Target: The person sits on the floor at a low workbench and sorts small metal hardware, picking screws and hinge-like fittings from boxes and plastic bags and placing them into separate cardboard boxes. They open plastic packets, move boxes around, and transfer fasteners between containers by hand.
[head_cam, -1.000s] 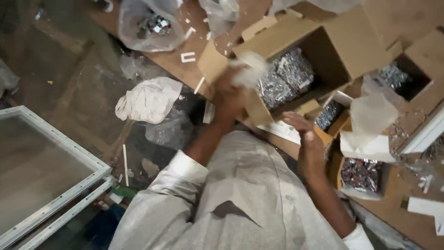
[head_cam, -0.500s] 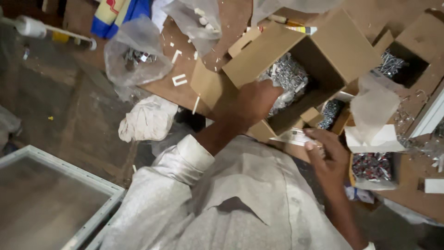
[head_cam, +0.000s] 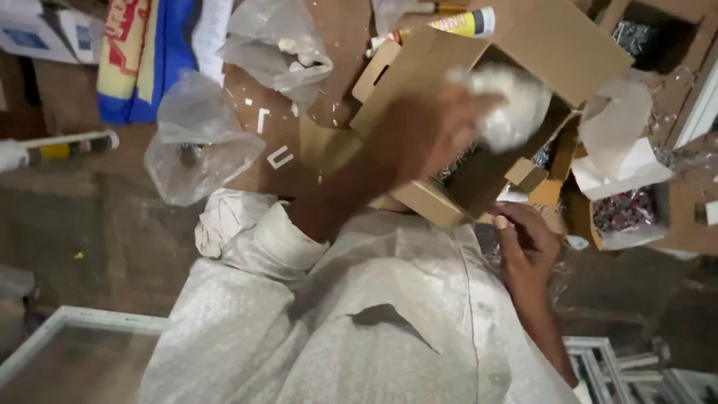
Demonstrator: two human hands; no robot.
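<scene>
My left hand is raised and blurred over an open brown cardboard box. It is closed on a crumpled white wad, plastic or paper. Shiny metal pieces show inside the box, below the hand. My right hand sits lower, by the box's near corner, fingers curled. Whether it holds anything is hidden. My pale shirt fills the bottom of the view.
Two clear plastic bags lie on the brown board to the left. A white cloth lies by my left cuff. Small open boxes of metal parts stand at the right. White window frames lie on the floor.
My left hand has lifted out of the box with the white wad in it. My right hand has dropped a little toward my body. The view has shifted.
</scene>
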